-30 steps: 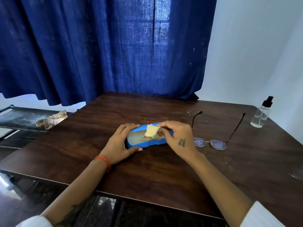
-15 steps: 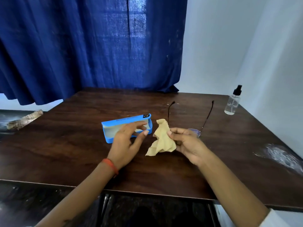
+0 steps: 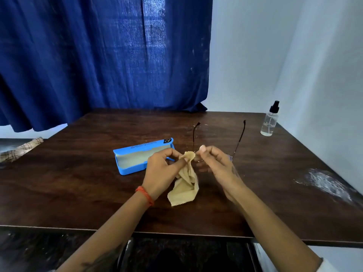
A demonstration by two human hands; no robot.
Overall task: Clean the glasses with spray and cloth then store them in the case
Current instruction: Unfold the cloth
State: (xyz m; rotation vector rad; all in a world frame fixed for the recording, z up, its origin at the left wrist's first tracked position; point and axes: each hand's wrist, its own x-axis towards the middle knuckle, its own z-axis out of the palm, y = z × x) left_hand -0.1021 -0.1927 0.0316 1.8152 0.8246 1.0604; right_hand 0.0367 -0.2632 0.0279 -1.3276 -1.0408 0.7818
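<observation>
Beige cloth: your crumpled beige cleaning cloth with zigzag edges (image 3: 184,183) hangs between your two hands above the dark brown wooden table (image 3: 78,183); its lower corner droops toward the tabletop, and contact there cannot be confirmed
Left hand: your left hand (image 3: 163,171) pinches the cloth's top edge between thumb and fingertips; an orange thread band (image 3: 145,195) circles that wrist
Right hand: your right hand (image 3: 215,165) is raised just beside the same top edge, thumb and forefinger pinched at the cloth's upper corner, other fingers curled
Glasses: your thin-framed glasses with dark temples (image 3: 240,137) lie on the table behind your right hand, temples open and pointing away from you; the lenses are mostly hidden by the hand
Case: the bright blue plastic glasses case (image 3: 135,158) lies open on the table to the left of your hands, pale lining showing, nothing visible inside
Spray: the small clear spray bottle with black pump top (image 3: 270,120) stands upright near the far right table edge, well apart from the glasses
Surroundings: a dark blue curtain (image 3: 106,55) hangs behind the table; a whitish smear (image 3: 326,183) marks the tabletop at right; a checked fabric bundle (image 3: 19,150) lies off the table at far left
</observation>
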